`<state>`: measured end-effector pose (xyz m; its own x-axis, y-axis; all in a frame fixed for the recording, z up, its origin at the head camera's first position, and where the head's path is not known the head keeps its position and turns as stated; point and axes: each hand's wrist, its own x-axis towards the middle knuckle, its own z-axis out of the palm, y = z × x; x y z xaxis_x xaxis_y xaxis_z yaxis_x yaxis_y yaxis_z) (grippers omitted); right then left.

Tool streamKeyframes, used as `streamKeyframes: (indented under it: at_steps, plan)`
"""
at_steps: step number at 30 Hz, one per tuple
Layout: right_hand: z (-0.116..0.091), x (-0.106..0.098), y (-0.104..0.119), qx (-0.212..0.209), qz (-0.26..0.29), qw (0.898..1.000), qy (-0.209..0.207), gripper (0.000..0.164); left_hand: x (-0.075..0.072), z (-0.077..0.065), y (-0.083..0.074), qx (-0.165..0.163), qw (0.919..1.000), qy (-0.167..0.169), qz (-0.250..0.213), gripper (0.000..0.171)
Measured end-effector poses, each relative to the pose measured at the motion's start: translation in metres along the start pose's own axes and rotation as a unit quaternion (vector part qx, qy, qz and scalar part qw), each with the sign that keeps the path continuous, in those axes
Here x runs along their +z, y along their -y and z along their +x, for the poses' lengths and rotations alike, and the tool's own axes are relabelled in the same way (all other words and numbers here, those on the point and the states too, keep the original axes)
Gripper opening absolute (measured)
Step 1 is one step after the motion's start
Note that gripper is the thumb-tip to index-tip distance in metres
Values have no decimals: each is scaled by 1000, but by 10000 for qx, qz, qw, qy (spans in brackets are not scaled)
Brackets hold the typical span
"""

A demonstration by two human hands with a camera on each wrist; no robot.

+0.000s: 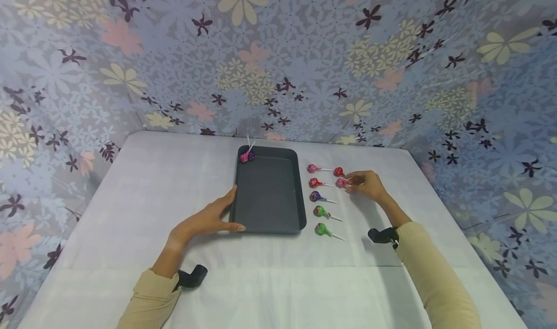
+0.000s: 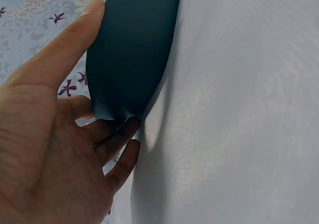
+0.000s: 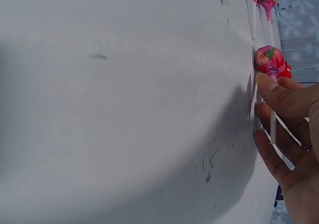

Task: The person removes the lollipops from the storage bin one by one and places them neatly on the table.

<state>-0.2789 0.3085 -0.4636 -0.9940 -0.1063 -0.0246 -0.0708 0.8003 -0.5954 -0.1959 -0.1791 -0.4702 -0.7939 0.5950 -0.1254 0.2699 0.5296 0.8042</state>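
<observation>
My left hand (image 1: 209, 218) grips the near left corner of a dark grey tray (image 1: 269, 230), thumb at the front rim and fingers along the left side. In the left wrist view, its fingers bend against the outer wall of the tray (image 2: 134, 45). My right hand (image 1: 367, 185) pinches a pink lollipop (image 3: 269, 59) just below its wrapped head, the white stick pointing back toward the palm. A red lollipop (image 1: 338, 171) lies right beside it. Inside the tray's far left corner, a pink lollipop (image 1: 244, 158) and a purple lollipop (image 1: 251, 155) lean with sticks upward.
Right of the tray runs a column of lollipops: a pink one (image 1: 312, 168), a red one (image 1: 314, 183), a purple one (image 1: 315, 196) and two green ones (image 1: 321, 211). A white cloth (image 1: 278, 280) covers the table. Flowered fabric (image 1: 174, 68) hangs behind and at the sides.
</observation>
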Motion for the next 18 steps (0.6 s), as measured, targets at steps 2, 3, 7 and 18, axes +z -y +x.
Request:
streamKeyframes:
  at_steps: [2, 3, 7, 18]
  plan:
    - [0, 0, -1, 3, 32, 10000, -19, 39, 0, 0, 0, -1, 10000, 1, 8, 116]
    - [0, 0, -1, 27, 29, 10000, -32, 38, 1, 0, 1, -1, 10000, 2, 15, 116]
    - [1, 1, 0, 115, -29, 9998, -152, 28, 0, -1, 0, -70, 10000, 10, -2, 117]
    - [-1, 2, -1, 125, -241, 9994, -211, 15, 1, -1, -2, -102, 9999, 14, -11, 116]
